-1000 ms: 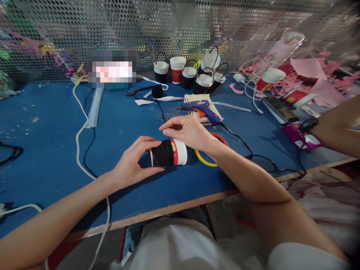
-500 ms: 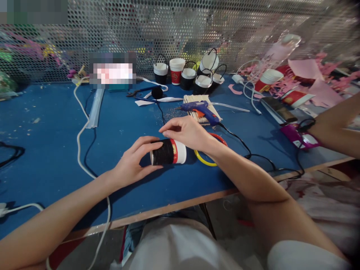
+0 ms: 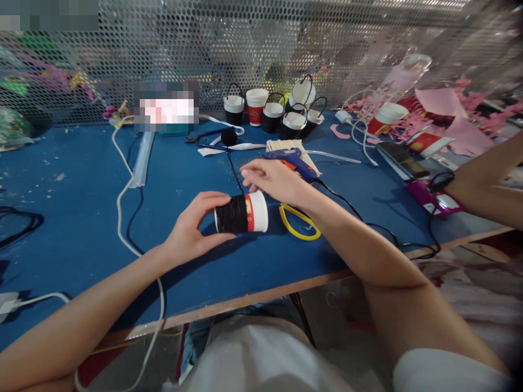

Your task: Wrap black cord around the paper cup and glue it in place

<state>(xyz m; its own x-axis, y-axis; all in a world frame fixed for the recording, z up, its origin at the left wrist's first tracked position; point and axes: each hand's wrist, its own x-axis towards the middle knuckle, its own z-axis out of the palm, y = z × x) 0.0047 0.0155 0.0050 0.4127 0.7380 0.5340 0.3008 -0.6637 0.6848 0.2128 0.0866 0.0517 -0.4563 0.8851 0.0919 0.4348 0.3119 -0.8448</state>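
Observation:
A paper cup [image 3: 242,213] lies on its side over the blue table [image 3: 73,218], most of it wound in black yarn with a red band and white rim showing at its right end. My left hand [image 3: 192,228] grips the cup's left end, fingers curled round it. My right hand [image 3: 272,179] hovers just above and behind the cup, fingers pinched together on the thin black yarn [image 3: 233,166] that runs back to a black ball of yarn [image 3: 229,136].
A blue glue gun [image 3: 292,160] rests on craft sticks behind my right hand. Yellow-handled scissors [image 3: 298,223] lie right of the cup. Finished black-wrapped cups [image 3: 281,111] stand by the mesh wall. White and black cables cross the left. Another person's arm [image 3: 486,179] reaches in at right.
The right hand has moved back and up, away from the cup, towards the glue gun. The left hand and cup have shifted slightly away from me.

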